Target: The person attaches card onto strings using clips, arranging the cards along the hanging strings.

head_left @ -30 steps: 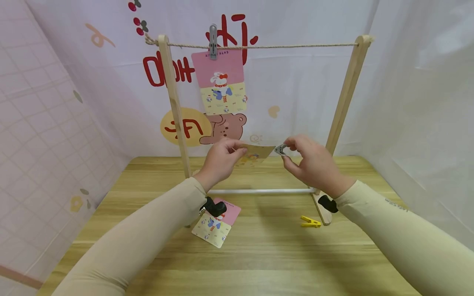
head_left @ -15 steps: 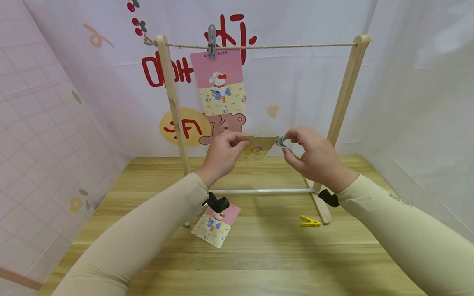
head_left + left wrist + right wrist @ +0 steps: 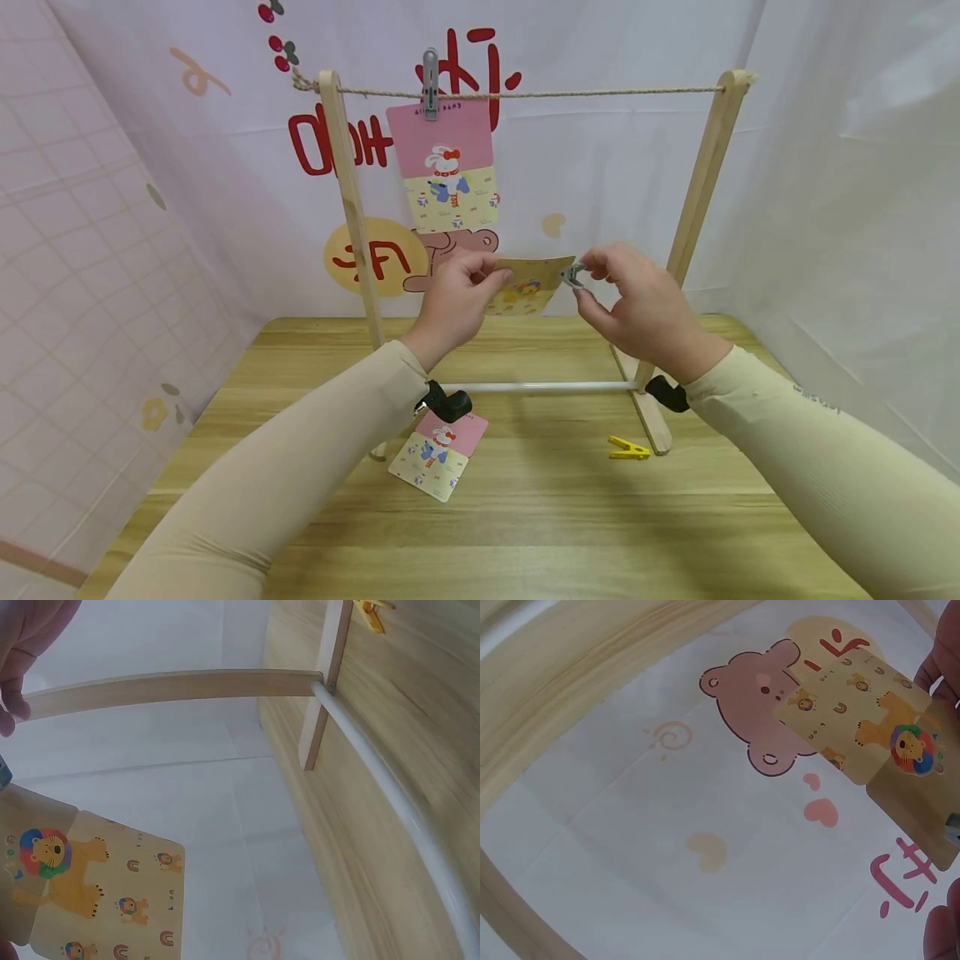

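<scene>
My left hand (image 3: 459, 300) pinches the left edge of a tan lion card (image 3: 528, 287), held up between the wooden posts, below the rope. The card's printed lions show plainly in both wrist views. My right hand (image 3: 641, 304) pinches a grey clothespin (image 3: 572, 276) between thumb and fingers, its nose at the card's upper right corner. In the right wrist view the clothespin (image 3: 952, 829) overlaps the card's brown part; whether it bites the card I cannot tell. Behind, a pink and yellow rabbit card (image 3: 450, 200) hangs from the rope by another grey clothespin (image 3: 430, 83).
A twine rope (image 3: 585, 92) spans two wooden posts (image 3: 705, 175), joined low down by a white bar (image 3: 540, 387). On the wooden table (image 3: 540, 517) lie a second rabbit card (image 3: 431, 462), left, and a yellow clothespin (image 3: 628, 448), right. A printed cloth hangs behind.
Both hands have risen together with the lion card and the grey clothespin. The card has tilted to show more of its face, and the clothespin now overlaps its corner.
</scene>
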